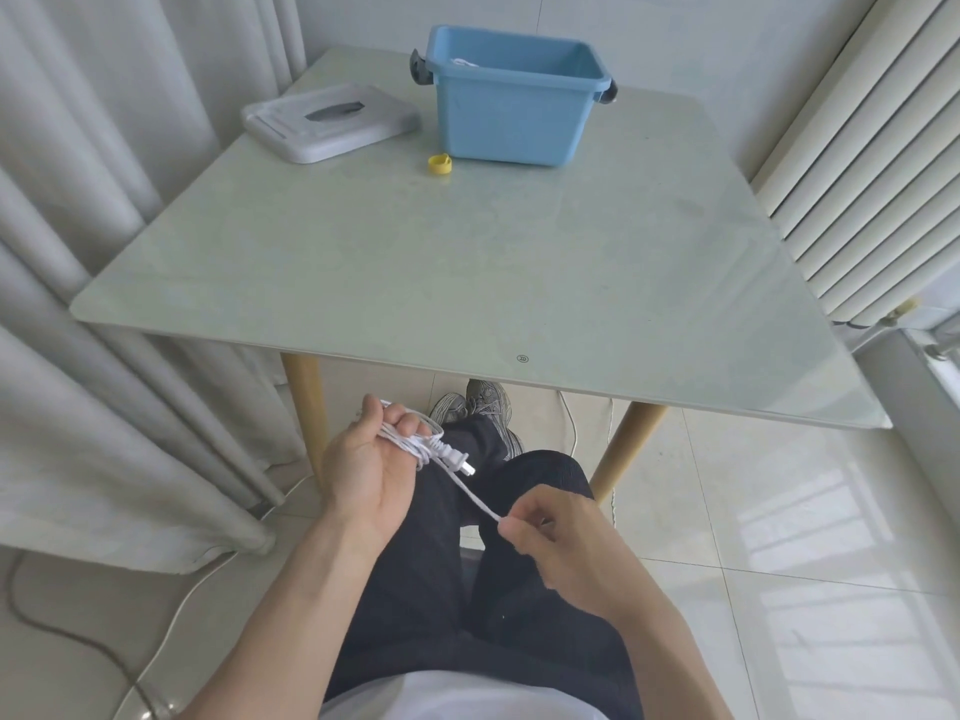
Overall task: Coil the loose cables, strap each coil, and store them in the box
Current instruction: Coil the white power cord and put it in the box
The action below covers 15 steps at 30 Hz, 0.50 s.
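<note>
Pale curtains (pixel 104 200) hang to the left and a white ribbed radiator (pixel 857 174) stands to the right of a square, glossy pale-green table (pixel 441 283) on wooden legs. At its far edge sits an open blue plastic box (pixel 511 103) with dark side clips; something white shows just inside it. A small yellow strap loop (pixel 439 164) lies just beside the box's front left corner, and a flat white lid (pixel 330 120) rests further left. Below the table's near edge, above dark trousers, the person's left hand (pixel 363 459) grips a coiled white cable (pixel 410 440), fingers curled round the loops, its two-pin plug (pixel 456 460) sticking out rightward. The right hand (pixel 550 532) pinches the cable's free strand, drawn taut between both hands.
</note>
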Each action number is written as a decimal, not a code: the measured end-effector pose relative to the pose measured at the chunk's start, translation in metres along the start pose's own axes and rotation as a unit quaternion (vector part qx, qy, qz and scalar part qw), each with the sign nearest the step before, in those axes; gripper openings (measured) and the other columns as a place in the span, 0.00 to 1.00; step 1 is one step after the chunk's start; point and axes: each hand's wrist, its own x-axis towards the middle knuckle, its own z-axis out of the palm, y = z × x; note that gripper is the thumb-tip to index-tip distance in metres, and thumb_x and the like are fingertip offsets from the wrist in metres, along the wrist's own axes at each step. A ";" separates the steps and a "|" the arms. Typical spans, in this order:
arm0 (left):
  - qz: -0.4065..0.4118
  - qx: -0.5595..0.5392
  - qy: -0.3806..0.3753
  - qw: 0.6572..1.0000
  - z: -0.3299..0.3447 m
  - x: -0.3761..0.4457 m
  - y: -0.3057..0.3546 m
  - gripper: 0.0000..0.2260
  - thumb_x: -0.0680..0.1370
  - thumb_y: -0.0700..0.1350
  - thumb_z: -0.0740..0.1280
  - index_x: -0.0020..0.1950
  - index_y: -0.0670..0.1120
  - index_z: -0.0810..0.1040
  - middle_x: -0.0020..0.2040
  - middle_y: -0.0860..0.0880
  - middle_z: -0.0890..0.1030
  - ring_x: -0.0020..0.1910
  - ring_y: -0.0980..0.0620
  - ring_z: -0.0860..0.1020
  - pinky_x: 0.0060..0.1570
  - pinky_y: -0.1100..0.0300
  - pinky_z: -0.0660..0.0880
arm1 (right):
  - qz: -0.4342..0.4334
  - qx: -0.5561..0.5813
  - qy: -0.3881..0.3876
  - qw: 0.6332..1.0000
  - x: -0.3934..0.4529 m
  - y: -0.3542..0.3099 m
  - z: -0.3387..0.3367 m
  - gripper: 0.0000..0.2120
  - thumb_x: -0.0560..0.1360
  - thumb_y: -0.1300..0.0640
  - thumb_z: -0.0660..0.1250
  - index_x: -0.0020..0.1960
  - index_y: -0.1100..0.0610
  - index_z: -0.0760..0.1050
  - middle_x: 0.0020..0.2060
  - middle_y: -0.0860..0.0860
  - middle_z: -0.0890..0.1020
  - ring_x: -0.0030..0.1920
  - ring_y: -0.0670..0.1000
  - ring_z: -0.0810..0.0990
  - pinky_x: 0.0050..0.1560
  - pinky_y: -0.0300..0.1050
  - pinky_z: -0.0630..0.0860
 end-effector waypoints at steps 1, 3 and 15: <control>0.010 0.018 0.000 1.000 0.000 -0.001 -0.003 0.12 0.85 0.45 0.55 0.41 0.46 0.66 0.33 0.52 0.67 0.29 0.55 0.69 0.38 0.60 0.71 | -0.004 -0.029 -0.013 1.000 0.000 -0.001 0.001 0.09 0.80 0.48 0.66 0.44 0.50 0.76 0.30 0.43 0.80 0.30 0.41 0.75 0.34 0.33 0.71; 0.040 0.060 -0.003 0.997 0.001 -0.002 -0.009 0.13 0.85 0.44 0.55 0.41 0.46 0.65 0.33 0.51 0.66 0.29 0.54 0.69 0.36 0.60 0.72 | -0.014 -0.058 -0.023 0.998 -0.001 -0.004 0.003 0.14 0.83 0.47 0.61 0.42 0.52 0.76 0.32 0.47 0.81 0.31 0.40 0.75 0.36 0.32 0.70; 0.143 0.619 -0.211 0.742 -0.014 -0.010 -0.018 0.07 0.82 0.45 0.64 0.47 0.44 0.74 0.36 0.50 0.78 0.32 0.58 0.76 0.39 0.64 0.72 | -0.118 0.022 -0.013 0.993 -0.008 -0.021 0.010 0.05 0.78 0.52 0.70 0.48 0.50 0.84 0.36 0.47 0.83 0.34 0.48 0.77 0.36 0.37 0.72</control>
